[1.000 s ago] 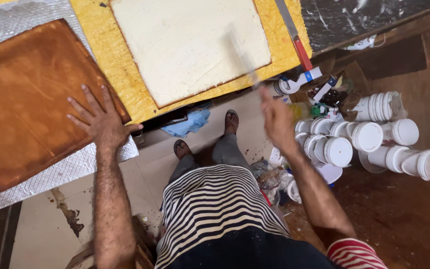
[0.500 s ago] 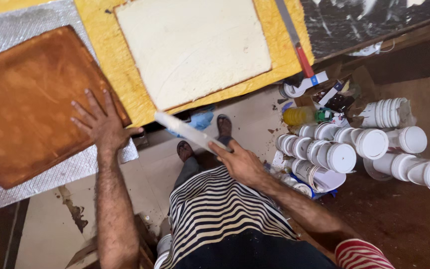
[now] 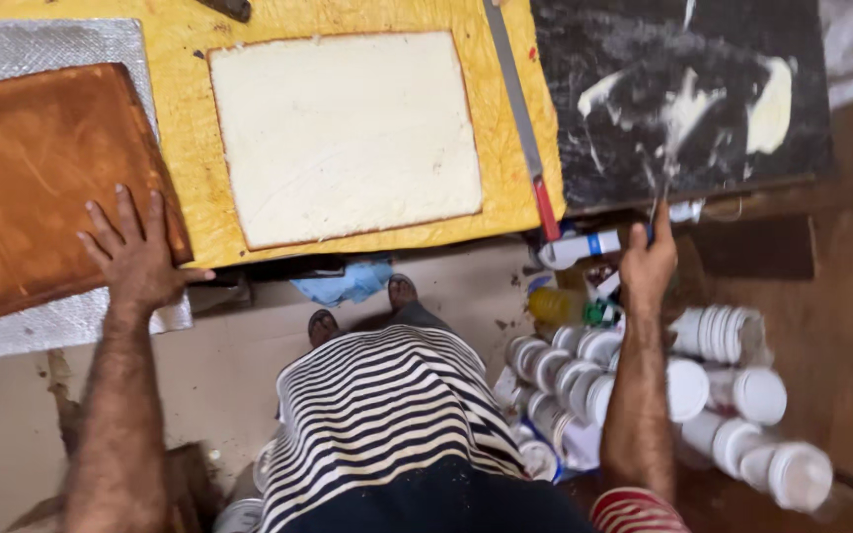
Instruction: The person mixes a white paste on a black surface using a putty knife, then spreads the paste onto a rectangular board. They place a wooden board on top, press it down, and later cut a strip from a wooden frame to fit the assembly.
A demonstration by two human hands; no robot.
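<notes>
The left hand (image 3: 135, 259) lay flat, fingers spread, on the near corner of the brown rectangular cake slab (image 3: 41, 188), gripping nothing; the slab extended from the fingertips toward 11 o'clock. The right hand (image 3: 647, 265) was closed around a thin blurred tool handle at the edge of the black cream-smeared board (image 3: 683, 94), at 12 o'clock from its fingers. The cream-coated rectangular cake (image 3: 348, 133) lay between the hands.

White lidded plastic jars (image 3: 713, 385) lie clustered on the floor below the black board (image 3: 683, 89). A white tube with a blue band (image 3: 580, 248) sits just under the board's near edge; a yellow bottle with green cap (image 3: 563, 308) lies below it.
</notes>
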